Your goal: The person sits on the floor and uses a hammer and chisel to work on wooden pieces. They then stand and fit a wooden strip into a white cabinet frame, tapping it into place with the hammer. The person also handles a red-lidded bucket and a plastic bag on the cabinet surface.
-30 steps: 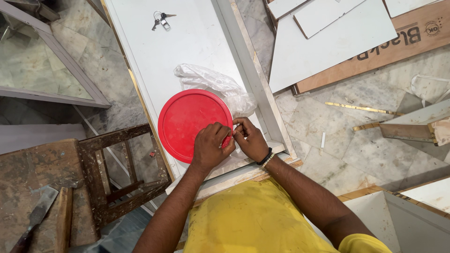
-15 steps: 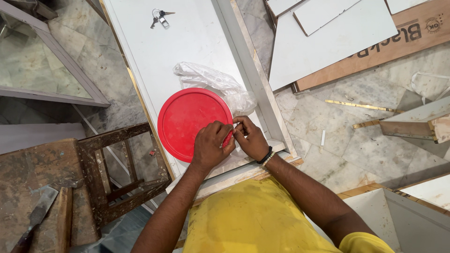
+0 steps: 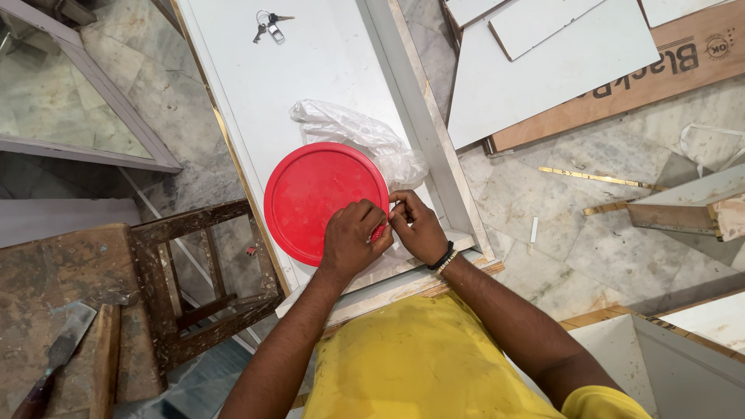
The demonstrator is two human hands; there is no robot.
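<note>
Your left hand lies curled on the near right edge of the round red lid, fingers pinching its rim, and your right hand meets it there, fingertips closed on the same spot. The lid is flat, glossy and plain, resting on the white desk. Just beyond your right hand lies a crumpled clear plastic bag; far ahead, 1 bunch of keys. Marble floor lies to your right.

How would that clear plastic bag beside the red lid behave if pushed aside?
The plastic bag looks thin and crumpled, so it would probably fold up rather than slide whole. It seems very light. One end lies against the red lid, so that end may snag.
</note>
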